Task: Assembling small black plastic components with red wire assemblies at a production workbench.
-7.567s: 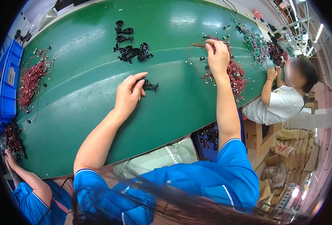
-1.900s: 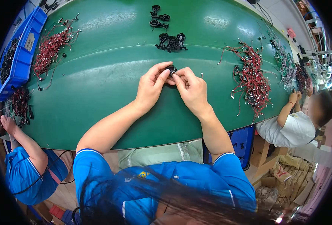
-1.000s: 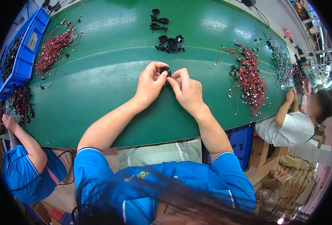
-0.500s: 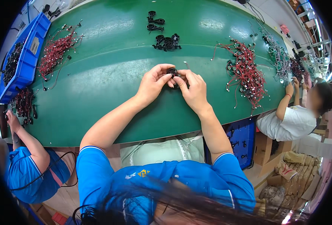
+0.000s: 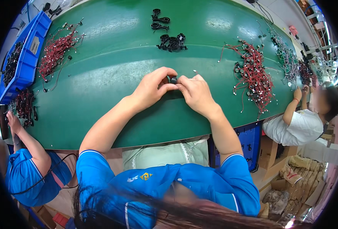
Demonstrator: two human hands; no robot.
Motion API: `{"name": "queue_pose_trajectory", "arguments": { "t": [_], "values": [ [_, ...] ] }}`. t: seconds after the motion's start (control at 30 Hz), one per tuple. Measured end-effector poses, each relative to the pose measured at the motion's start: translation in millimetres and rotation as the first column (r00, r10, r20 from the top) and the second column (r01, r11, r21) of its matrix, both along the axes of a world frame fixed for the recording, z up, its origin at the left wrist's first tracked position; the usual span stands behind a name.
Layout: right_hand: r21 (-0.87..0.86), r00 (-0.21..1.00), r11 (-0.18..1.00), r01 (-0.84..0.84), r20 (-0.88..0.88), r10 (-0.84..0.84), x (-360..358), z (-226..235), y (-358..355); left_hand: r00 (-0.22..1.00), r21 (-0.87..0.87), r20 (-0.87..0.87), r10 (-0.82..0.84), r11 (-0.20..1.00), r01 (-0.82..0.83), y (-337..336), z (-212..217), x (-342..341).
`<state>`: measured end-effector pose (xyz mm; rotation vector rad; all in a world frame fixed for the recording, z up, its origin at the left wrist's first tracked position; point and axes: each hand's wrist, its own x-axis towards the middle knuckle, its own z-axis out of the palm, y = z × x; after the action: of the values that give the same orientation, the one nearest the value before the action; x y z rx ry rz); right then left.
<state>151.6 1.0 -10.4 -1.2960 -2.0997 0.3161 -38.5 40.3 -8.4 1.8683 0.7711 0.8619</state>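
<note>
My left hand point(image 5: 151, 88) and my right hand point(image 5: 195, 92) meet over the green table point(image 5: 111, 76), fingertips pinched together on a small black ring-shaped part point(image 5: 172, 79). Most of the part is hidden by my fingers. A pile of red-wired components point(image 5: 253, 78) lies to the right of my right hand. Beyond my hands sits a cluster of black parts point(image 5: 171, 42), with a couple more black parts point(image 5: 158, 22) farther back.
Another red-wire bundle point(image 5: 56, 49) lies at the far left beside a blue bin point(image 5: 22, 63). A person in blue point(image 5: 27, 168) works at the lower left, a person in white point(image 5: 296, 122) at the right. Cardboard boxes point(image 5: 298, 179) stand below right.
My right hand came back from the red-wire pile on the right and my left hand from a black part on the table. Both now hold the black part together, fingers shifting only slightly.
</note>
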Motion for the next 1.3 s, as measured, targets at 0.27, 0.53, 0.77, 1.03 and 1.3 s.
{"name": "queue_pose_trajectory", "arguments": {
  "t": [0.27,0.53,0.77,1.03,1.3],
  "values": [
    [-0.397,0.929,0.861,-0.317,-0.315,0.196,12.9,24.2,20.2,0.968,-0.353,0.236,-0.087,0.92,0.169,6.6,14.6,-8.6],
    [-0.475,0.513,0.803,-0.36,-0.819,-0.255,47.9,33.5,26.3,0.891,-0.524,0.369,0.264,0.851,-0.035,48.9,30.3,-53.3],
    [-0.441,0.919,0.895,-0.074,-0.377,-0.11,16.2,12.7,20.0,0.953,-0.47,0.262,0.155,0.883,-0.015,17.2,-5.9,1.3],
    [-0.106,0.991,0.99,0.097,-0.086,-0.106,-3.5,10.1,14.4,0.929,-0.408,0.248,0.275,0.899,-0.157,5.2,-13.1,14.7],
    [0.074,0.993,0.992,0.1,0.055,-0.104,-5.9,5.4,16.3,0.968,-0.258,0.137,0.21,0.951,-0.169,-0.1,-9.5,16.7]
  ]
}}
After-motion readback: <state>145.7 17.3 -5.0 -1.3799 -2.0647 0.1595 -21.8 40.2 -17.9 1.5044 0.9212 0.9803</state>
